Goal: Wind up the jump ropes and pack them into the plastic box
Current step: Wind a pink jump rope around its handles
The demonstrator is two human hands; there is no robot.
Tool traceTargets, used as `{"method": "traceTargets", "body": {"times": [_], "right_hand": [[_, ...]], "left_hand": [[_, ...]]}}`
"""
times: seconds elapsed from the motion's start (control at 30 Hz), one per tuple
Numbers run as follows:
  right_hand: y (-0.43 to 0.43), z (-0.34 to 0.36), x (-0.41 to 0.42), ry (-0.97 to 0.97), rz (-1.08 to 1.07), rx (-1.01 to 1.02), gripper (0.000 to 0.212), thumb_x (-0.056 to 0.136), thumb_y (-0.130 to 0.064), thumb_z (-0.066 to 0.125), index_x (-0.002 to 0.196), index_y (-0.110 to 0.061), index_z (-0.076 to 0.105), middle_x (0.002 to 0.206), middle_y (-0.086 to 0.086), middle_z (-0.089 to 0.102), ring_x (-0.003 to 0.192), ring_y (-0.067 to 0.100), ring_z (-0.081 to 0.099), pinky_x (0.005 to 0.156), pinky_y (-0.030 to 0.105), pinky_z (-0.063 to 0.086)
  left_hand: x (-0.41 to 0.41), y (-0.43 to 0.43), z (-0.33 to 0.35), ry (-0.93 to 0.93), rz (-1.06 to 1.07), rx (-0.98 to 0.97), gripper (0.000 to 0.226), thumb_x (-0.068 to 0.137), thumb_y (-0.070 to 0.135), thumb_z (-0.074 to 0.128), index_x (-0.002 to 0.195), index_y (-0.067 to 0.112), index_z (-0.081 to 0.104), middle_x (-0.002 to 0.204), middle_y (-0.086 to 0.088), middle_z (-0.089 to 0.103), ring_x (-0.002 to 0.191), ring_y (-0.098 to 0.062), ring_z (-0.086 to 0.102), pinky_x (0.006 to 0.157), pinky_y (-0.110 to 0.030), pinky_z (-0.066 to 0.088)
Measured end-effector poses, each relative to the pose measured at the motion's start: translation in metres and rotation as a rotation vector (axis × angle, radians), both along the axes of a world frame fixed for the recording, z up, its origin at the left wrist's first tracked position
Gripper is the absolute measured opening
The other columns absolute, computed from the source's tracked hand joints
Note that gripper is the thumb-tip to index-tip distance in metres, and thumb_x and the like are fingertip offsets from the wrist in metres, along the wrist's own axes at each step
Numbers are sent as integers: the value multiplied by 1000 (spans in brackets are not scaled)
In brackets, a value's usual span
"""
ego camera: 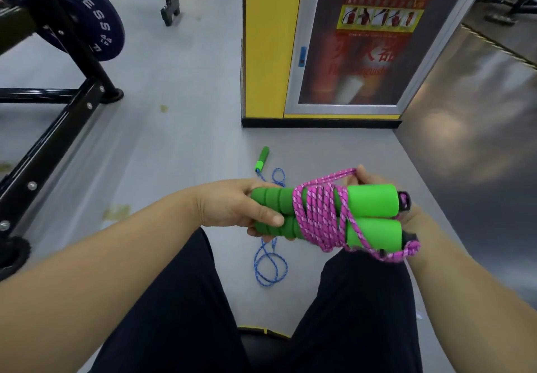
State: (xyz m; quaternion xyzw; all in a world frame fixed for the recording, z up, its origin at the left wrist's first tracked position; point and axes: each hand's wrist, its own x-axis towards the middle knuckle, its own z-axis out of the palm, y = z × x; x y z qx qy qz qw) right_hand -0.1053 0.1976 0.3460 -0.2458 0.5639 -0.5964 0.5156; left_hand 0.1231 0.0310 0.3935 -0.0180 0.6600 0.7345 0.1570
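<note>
While my left hand (241, 207) grips the 2 green handles (372, 201) and my right hand (418, 215) pinches the pink rope (316, 215) by its last loop, any slip could spring the coils loose. The blue rope (270, 268) lies on the floor (189, 128).

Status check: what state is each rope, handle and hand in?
Pink braided jump rope: wound around its handles, end loop loose.
Paired green foam handles: side by side, bound by pink cord.
Blue braided jump rope: unwound, loose on the grey floor.
Left hand: grips the handle ends.
Right hand: pinches the pink end loop.
Plastic box: not in view.
</note>
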Motion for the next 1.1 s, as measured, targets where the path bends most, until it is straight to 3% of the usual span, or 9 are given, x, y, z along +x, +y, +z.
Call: {"method": "traceTargets", "body": {"times": [0.07,0.13,0.37,0.47,0.6,0.73,0.87,1.0,1.1], "right_hand": [[-2,0,0,-91,25,-110,42,44,-53,86,49,-19,62,50,-4,52,49,11,52,57,19,48],[2,7,3,-93,-6,-200,46,39,-56,87,44,-20,58,46,-5,43,48,11,47,59,20,48],[8,11,-1,-106,-18,-177,43,44,-54,84,45,-19,59,46,-6,43,47,10,45,60,21,49],[9,-13,-6,-34,-133,12,27,70,-42,75,62,-16,68,51,-5,48,43,8,44,50,21,38],[14,-32,5,179,-140,206,25,96,-14,47,73,-14,56,59,-4,42,43,6,38,42,16,36],[6,-9,56,560,187,273,23,97,-24,45,93,-24,68,49,-12,35,44,3,32,44,10,30],[2,9,71,1069,433,366,24,98,-31,40,86,-26,60,74,-5,56,74,16,52,69,25,39],[-9,56,79,1508,538,241,29,97,-43,36,71,-31,40,62,-12,40,60,7,39,58,31,27],[-20,85,78,1690,560,134,29,92,-48,42,79,-26,53,66,-8,48,64,14,43,57,31,31]], "left_hand": [[0,3,0,-39,-49,-18,15,74,18,64,87,25,69,83,4,70,64,-14,60,54,-20,42],[-4,5,1,-65,-88,-39,15,73,19,65,89,19,66,82,3,70,62,-14,59,53,-20,41],[-13,9,10,-49,-194,-87,15,77,14,64,88,23,68,84,2,70,62,-14,58,54,-20,42],[-15,9,10,6,-99,-83,18,75,15,65,93,11,63,83,-4,67,64,-16,58,55,-22,42],[-14,-1,7,-3,237,-107,29,73,20,70,100,12,63,91,-23,63,68,-26,56,53,-29,38],[-14,-11,0,-91,630,-161,23,84,10,66,107,8,60,96,-15,65,63,-17,58,49,-21,43],[-10,-23,-12,-185,871,-509,18,86,16,66,102,14,59,81,-8,64,57,-12,55,51,-22,44],[-11,-14,-20,-209,684,-983,22,84,20,65,105,14,62,85,-7,64,74,-20,55,64,-25,41],[-18,8,-17,-149,410,-1186,20,86,22,61,103,13,62,91,-4,64,84,-23,58,67,-26,43]]}}
